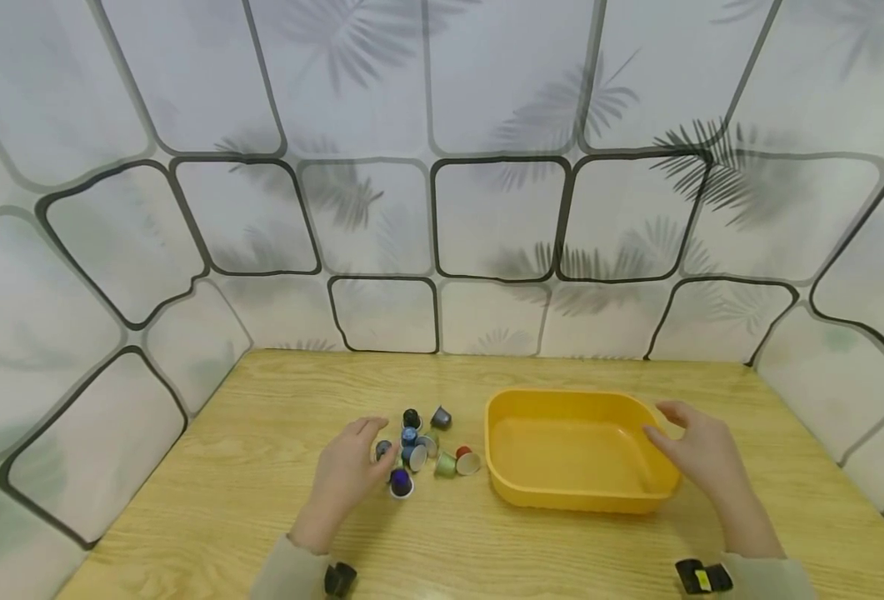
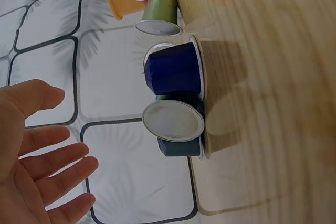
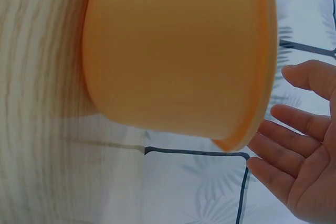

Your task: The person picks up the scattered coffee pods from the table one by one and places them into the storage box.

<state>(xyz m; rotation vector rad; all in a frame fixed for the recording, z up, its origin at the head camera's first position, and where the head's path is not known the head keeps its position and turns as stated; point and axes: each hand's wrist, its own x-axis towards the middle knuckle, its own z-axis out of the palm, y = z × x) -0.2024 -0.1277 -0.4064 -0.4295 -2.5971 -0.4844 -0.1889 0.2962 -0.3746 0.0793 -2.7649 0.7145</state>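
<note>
Several coffee capsules lie in a loose cluster on the table, among them a dark blue capsule (image 1: 401, 482), a green capsule (image 1: 445, 464) and a red one (image 1: 463, 453) with its pale lid forward. My left hand (image 1: 352, 467) is at the cluster's left side, fingers spread and apart from the capsules in the left wrist view, where the dark blue capsule (image 2: 176, 69) stands upright on its lid. By the right end of a yellow plastic basin (image 1: 580, 498) is my right hand (image 1: 700, 450), holding nothing. Its fingers are relaxed near the rim; whether they touch it I cannot tell.
The wooden table (image 1: 247, 492) meets a patterned curtain (image 1: 382, 312) at its back and sides. A grey capsule (image 1: 442, 417) lies at the back of the cluster, between it and the basin. Black straps sit on both wrists.
</note>
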